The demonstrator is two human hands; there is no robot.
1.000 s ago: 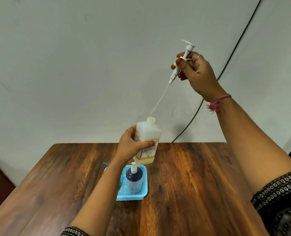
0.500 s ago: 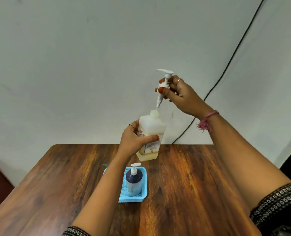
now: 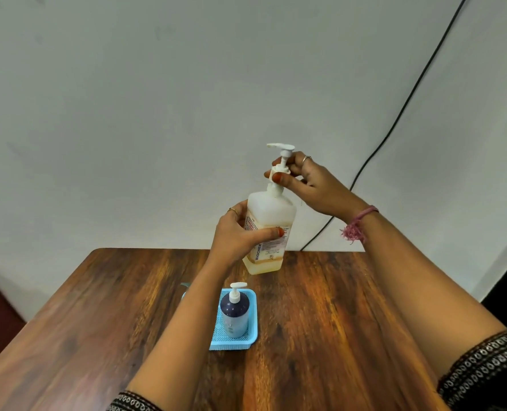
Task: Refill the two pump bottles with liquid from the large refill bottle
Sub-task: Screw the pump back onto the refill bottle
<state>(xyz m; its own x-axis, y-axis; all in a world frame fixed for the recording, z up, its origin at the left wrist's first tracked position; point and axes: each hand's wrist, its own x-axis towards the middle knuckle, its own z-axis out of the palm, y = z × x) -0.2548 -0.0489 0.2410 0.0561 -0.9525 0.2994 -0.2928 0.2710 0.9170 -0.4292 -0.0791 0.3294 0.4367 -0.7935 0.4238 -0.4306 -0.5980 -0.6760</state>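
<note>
My left hand point(image 3: 240, 235) grips a square translucent bottle point(image 3: 271, 221) with a little yellow liquid at its bottom, held upright above the table. My right hand point(image 3: 308, 185) pinches the collar of a white pump head point(image 3: 282, 157) that sits at the bottle's neck, its tube down inside. A small dark blue pump bottle point(image 3: 234, 314) with a white pump stands in a light blue mesh tray point(image 3: 253, 333) under my left forearm.
The wooden table point(image 3: 320, 321) reaches to the pale wall. A black cable point(image 3: 400, 111) runs down the wall to the table's back edge at the right. Part of something grey point(image 3: 185, 285) shows behind my left forearm, left of the tray.
My right hand has brought the pump head down from high at the right, sliding its long tube into the bottle until the collar reaches the neck. The bottle stayed held by my left hand.
</note>
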